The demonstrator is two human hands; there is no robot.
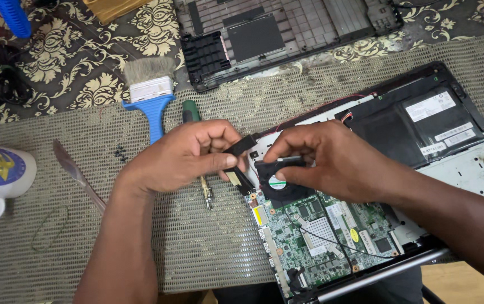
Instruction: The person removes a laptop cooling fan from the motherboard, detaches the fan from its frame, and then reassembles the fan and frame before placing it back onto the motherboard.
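Black fan (280,179) half hidden under right hand (332,160).

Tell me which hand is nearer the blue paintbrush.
Left. The left hand sits just below the paintbrush handle; the right hand is farther off, over the laptop.

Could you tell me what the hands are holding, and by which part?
Both hold the small black cooling fan: right hand at its top edge, left hand pinching its black side piece.
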